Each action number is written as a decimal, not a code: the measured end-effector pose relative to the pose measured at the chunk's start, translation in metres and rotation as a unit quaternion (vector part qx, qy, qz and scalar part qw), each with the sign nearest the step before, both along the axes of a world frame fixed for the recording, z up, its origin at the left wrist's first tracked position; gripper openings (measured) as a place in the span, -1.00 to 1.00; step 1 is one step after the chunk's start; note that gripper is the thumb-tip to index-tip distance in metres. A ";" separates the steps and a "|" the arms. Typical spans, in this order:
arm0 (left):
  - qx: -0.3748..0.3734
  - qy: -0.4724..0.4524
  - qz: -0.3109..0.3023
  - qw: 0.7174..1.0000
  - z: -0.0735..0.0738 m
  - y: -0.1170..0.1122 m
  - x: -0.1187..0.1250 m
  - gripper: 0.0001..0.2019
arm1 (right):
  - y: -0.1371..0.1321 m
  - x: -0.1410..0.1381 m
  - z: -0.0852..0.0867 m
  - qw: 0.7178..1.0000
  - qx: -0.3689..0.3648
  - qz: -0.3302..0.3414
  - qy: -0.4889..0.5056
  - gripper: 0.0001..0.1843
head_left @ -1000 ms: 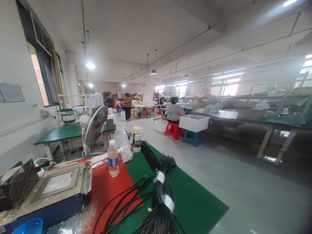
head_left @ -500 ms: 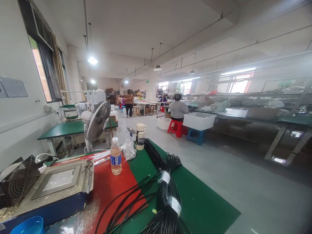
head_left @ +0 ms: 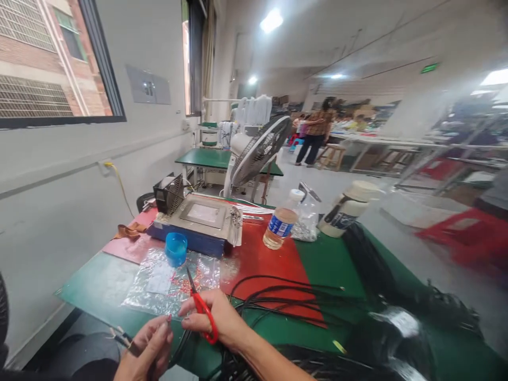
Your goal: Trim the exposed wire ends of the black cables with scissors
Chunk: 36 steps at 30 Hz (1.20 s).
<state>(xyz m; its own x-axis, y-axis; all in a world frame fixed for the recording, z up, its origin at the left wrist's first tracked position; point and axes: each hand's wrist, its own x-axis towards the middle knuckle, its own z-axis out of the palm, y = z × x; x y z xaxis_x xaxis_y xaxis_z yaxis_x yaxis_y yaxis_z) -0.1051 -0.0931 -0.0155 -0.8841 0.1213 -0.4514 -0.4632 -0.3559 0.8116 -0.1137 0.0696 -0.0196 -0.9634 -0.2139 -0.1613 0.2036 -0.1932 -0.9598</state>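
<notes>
Here at the table's (head_left: 99, 275) near edge, my right hand (head_left: 216, 320) is clamped on red snips (head_left: 203, 307), blades up, and my left hand (head_left: 148, 349) pinches a black cable end (head_left: 125, 338); I'd judge a clean cut needs that end held steady, fingers clear of the blades

I count two hands: my left hand (head_left: 146, 346) and my right hand (head_left: 216, 320). One pair of red scissors (head_left: 202, 307) sits in the right fingers. Just beyond the fingers lies one clear plastic bag (head_left: 170, 280), with one blue cup (head_left: 175, 248) past it. Farther out on the counter (head_left: 333, 259) I see one water bottle (head_left: 280, 227), one white jug (head_left: 347, 209) and two fans: one small (head_left: 170, 194), one large (head_left: 257, 153).
</notes>
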 end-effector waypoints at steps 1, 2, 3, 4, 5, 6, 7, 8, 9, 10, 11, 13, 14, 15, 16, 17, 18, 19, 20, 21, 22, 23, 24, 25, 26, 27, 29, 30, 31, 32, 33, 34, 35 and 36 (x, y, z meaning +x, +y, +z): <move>0.005 0.005 0.001 1.000 -0.001 0.001 0.000 -0.58 | -0.001 0.001 -0.001 1.000 0.002 0.008 0.001 -0.52; 0.004 0.011 -0.002 1.000 -0.003 0.003 0.000 -0.58 | -0.002 0.003 -0.002 1.000 0.002 0.012 0.005 -0.52; 0.002 0.020 -0.010 1.000 -0.004 0.004 0.001 -0.58 | -0.003 0.004 -0.003 1.000 0.000 0.012 0.009 -0.52; -0.001 0.028 -0.022 0.999 -0.005 0.006 0.003 -0.58 | -0.005 0.005 -0.004 1.000 -0.001 0.011 0.014 -0.52; -0.003 0.034 -0.034 0.999 -0.006 0.006 0.004 -0.57 | -0.005 0.005 -0.004 1.000 -0.002 0.009 0.018 -0.53; -0.002 0.035 -0.044 0.998 -0.008 0.007 0.004 -0.58 | -0.006 0.005 -0.005 1.000 -0.003 0.008 0.019 -0.53; -0.001 0.034 -0.055 0.998 -0.009 0.007 0.004 -0.58 | -0.006 0.006 -0.005 1.000 -0.004 0.008 0.018 -0.52; 0.000 0.030 -0.066 0.997 -0.011 0.007 0.005 -0.59 | -0.006 0.006 -0.005 1.000 -0.005 0.010 0.015 -0.52; 0.001 0.026 -0.077 0.997 -0.012 0.006 0.004 -0.60 | -0.006 0.006 -0.004 1.000 -0.007 0.012 0.010 -0.51; 0.004 0.022 -0.090 0.996 -0.014 0.006 0.004 -0.60 | -0.006 0.006 -0.003 1.000 -0.009 0.013 0.003 -0.50; 0.011 0.020 -0.106 0.994 -0.015 0.005 0.004 -0.60 | -0.006 0.006 -0.002 1.000 -0.011 0.014 -0.003 -0.50; 0.030 0.017 -0.133 0.990 -0.017 0.004 0.003 -0.60 | -0.005 0.006 0.000 1.000 -0.017 0.015 -0.009 -0.50; 0.041 0.012 -0.144 0.989 -0.018 0.004 0.003 -0.60 | -0.004 0.006 0.001 1.000 -0.021 0.018 -0.010 -0.50; 0.053 0.005 -0.153 0.987 -0.020 0.003 0.003 -0.61 | -0.004 0.007 0.001 0.999 -0.024 0.022 -0.012 -0.50; 0.065 -0.004 -0.162 0.985 -0.021 0.002 0.002 -0.60 | -0.003 0.007 0.002 0.999 -0.026 0.028 -0.013 -0.51; 0.075 -0.014 -0.168 0.983 -0.023 0.001 0.002 -0.60 | -0.003 0.007 0.003 0.999 -0.027 0.036 -0.015 -0.51; 0.086 -0.025 -0.174 0.981 -0.025 0.001 0.001 -0.59 | -0.002 0.006 0.003 0.999 -0.028 0.042 -0.016 -0.51; 0.096 -0.034 -0.178 0.979 -0.026 0.000 0.001 -0.59 | -0.002 0.006 0.003 0.998 -0.028 0.047 -0.015 -0.52; 0.104 -0.041 -0.183 0.977 -0.028 -0.001 0.000 -0.58 | -0.002 0.006 0.003 0.998 -0.028 0.048 -0.011 -0.53; 0.110 -0.045 -0.186 0.975 -0.029 -0.001 0.000 -0.59 | -0.002 0.006 0.003 0.998 -0.029 0.046 -0.004 -0.54; 0.112 -0.045 -0.190 0.974 -0.029 -0.001 0.000 -0.60 | -0.002 0.006 0.003 0.999 -0.030 0.040 0.001 -0.55; 0.110 -0.040 -0.194 0.974 -0.029 0.000 0.000 -0.61 | -0.003 0.006 0.003 0.999 -0.030 0.029 0.004 -0.55; 0.104 -0.033 -0.196 0.975 -0.029 0.000 0.001 -0.61 | -0.004 0.006 0.002 0.999 -0.033 0.019 0.002 -0.55; 0.093 -0.023 -0.196 0.976 -0.027 0.001 0.001 -0.61 | -0.005 0.006 0.002 0.999 -0.036 0.008 -0.003 -0.54; 0.082 -0.010 -0.194 0.978 -0.025 0.002 0.002 -0.61 | -0.006 0.006 0.001 0.999 -0.040 -0.002 -0.010 -0.54; 0.068 0.001 -0.187 0.980 -0.023 0.003 0.003 -0.61 | -0.007 0.006 0.001 0.999 -0.045 -0.010 -0.016 -0.54; 0.041 0.023 -0.163 0.986 -0.019 0.004 0.005 -0.62 | -0.008 0.006 0.000 0.998 -0.052 -0.018 -0.019 -0.54; 0.028 0.032 -0.150 0.988 -0.017 0.005 0.006 -0.62 | -0.008 0.006 0.000 0.998 -0.053 -0.020 -0.019 -0.55; 0.018 0.038 -0.142 0.989 -0.016 0.005 0.006 -0.63 | -0.008 0.007 0.000 0.998 -0.054 -0.021 -0.018 -0.55; 0.011 0.040 -0.139 0.989 -0.015 0.005 0.007 -0.63 | -0.008 0.007 -0.001 0.998 -0.055 -0.019 -0.019 -0.55; 0.007 0.041 -0.142 0.989 -0.014 0.005 0.007 -0.62 | -0.009 0.007 -0.001 0.998 -0.057 -0.015 -0.019 -0.54; 0.007 0.040 -0.148 0.988 -0.014 0.004 0.007 -0.61 | -0.009 0.007 -0.001 0.998 -0.060 -0.011 -0.019 -0.53; 0.008 0.038 -0.153 0.988 -0.014 0.004 0.007 -0.61 | -0.008 0.007 -0.002 0.998 -0.063 -0.008 -0.020 -0.53; 0.012 0.033 -0.155 0.987 -0.015 0.004 0.006 -0.60 | -0.008 0.006 -0.002 0.998 -0.065 -0.006 -0.021 -0.52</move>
